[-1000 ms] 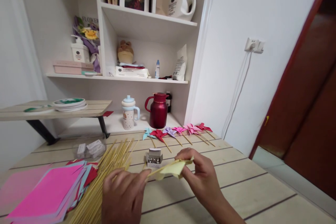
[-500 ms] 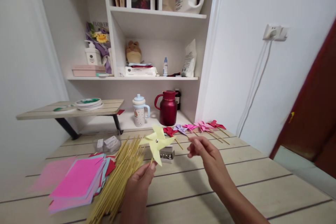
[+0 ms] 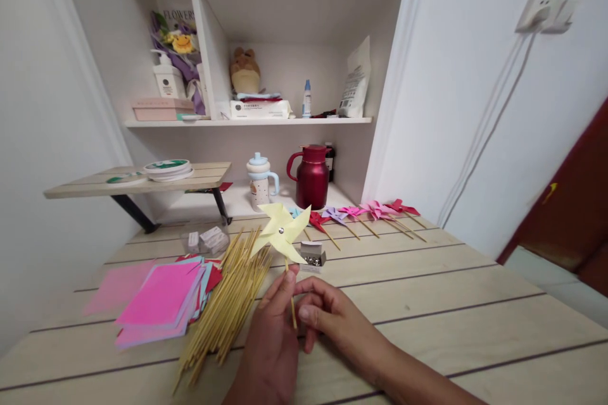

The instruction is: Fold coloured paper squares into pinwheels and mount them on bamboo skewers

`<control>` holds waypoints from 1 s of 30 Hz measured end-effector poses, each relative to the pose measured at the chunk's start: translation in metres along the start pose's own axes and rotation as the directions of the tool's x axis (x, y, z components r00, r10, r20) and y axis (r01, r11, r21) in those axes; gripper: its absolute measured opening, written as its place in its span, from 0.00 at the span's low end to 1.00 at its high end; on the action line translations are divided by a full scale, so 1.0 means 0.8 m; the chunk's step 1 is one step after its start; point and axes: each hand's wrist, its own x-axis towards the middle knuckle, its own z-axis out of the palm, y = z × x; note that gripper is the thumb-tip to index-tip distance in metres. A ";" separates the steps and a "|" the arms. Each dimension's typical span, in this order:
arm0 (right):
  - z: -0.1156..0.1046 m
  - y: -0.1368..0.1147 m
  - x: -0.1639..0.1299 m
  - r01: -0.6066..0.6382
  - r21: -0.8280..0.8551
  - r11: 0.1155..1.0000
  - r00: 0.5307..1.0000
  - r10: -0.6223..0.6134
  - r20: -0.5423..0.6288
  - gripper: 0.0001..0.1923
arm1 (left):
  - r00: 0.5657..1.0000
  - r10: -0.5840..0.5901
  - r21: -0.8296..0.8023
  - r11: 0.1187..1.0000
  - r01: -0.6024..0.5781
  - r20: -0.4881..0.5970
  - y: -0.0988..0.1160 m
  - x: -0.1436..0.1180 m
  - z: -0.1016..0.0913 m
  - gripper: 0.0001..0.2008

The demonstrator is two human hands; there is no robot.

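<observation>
The left hand [image 3: 275,323] is clamped, thumb against fingers, on the stick [image 3: 293,315] of the yellow pinwheel [image 3: 272,226], which stands nearly upright above the tabletop [image 3: 427,304]. Half a second ago the right hand [image 3: 337,313] was well apart; now it is beside the lower stick, and I cannot tell whether its bent fingers grip. Near the far edge, the light blue pinwheel [image 3: 295,212], hidden then, is partly visible.
</observation>
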 end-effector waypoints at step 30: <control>0.009 -0.005 -0.008 -0.079 -0.015 0.997 0.979 0.075 -0.188 0.09 | 0.979 0.202 0.454 0.868 -0.199 0.044 -0.010 -0.005 0.007 0.17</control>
